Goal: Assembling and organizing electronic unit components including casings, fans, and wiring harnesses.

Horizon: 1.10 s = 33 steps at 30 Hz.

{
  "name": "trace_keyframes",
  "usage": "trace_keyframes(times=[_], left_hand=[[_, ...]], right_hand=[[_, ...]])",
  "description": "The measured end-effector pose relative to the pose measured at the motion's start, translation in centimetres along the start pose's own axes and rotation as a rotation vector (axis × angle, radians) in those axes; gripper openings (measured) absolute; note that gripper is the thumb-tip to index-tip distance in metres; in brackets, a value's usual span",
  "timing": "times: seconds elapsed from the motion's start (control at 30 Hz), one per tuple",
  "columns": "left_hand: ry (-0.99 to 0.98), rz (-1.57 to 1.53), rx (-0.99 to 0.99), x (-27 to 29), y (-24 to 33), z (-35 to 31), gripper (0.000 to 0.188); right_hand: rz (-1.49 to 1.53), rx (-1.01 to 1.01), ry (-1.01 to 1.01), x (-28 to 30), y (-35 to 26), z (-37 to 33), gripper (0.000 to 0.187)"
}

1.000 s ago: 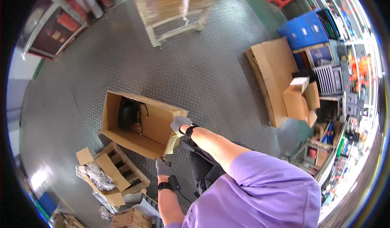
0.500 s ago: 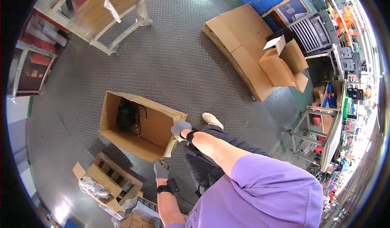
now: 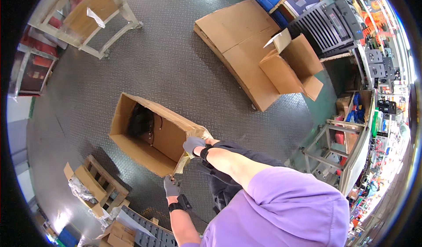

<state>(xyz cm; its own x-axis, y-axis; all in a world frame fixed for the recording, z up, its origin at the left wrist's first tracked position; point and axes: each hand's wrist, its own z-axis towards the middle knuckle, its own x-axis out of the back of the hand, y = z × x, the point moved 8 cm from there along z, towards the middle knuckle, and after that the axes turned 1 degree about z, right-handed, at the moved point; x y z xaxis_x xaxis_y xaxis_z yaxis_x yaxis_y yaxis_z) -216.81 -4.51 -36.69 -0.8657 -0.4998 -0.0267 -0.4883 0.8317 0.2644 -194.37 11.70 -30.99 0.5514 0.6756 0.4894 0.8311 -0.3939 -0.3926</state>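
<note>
A tall open cardboard box [image 3: 165, 159] stands tilted in front of me, its mouth facing up toward me. Black items with thin cables [image 3: 141, 123] lie at its far left end, too dark to make out fully. My right hand [image 3: 193, 146], in a grey glove, is closed on the box's near right edge, by some peeling tape. At the near bottom corner of the same box, my gloved left hand [image 3: 172, 186] grips the edge with curled fingers. Dark straps circle both wrists.
Flattened cardboard [image 3: 237, 27] with a smaller open carton [image 3: 292, 66] on it lies at the upper right. A wooden pallet [image 3: 107, 183] with packaging sits at lower left. A metal-framed cart [image 3: 94, 22] stands upper left, and shelving with parts [image 3: 382, 71] lines the right.
The box has shifted and turned slightly along with both hands, which keep their hold. The pallet and the flattened cardboard appear further left in view. My light shoe is now hidden.
</note>
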Motion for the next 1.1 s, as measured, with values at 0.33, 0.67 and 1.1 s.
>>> trace_keyframes(times=[0.33, 0.67, 1.1], left_hand=[[-0.006, -0.172, -0.032, -5.5, -13.8, -4.5, 0.026], [0.169, -0.365, -0.011, -11.7, -33.4, -7.7, 0.020], [0.239, -0.570, -0.046, -26.3, -55.5, -11.5, 0.019]], right_hand=[[-0.167, 0.168, 0.021, -0.5, 11.4, -6.8, 0.030], [-0.330, 0.257, -0.148, -0.6, 24.8, -11.7, 0.033], [-0.713, 0.338, -0.216, 2.0, 43.5, -17.1, 0.027]])
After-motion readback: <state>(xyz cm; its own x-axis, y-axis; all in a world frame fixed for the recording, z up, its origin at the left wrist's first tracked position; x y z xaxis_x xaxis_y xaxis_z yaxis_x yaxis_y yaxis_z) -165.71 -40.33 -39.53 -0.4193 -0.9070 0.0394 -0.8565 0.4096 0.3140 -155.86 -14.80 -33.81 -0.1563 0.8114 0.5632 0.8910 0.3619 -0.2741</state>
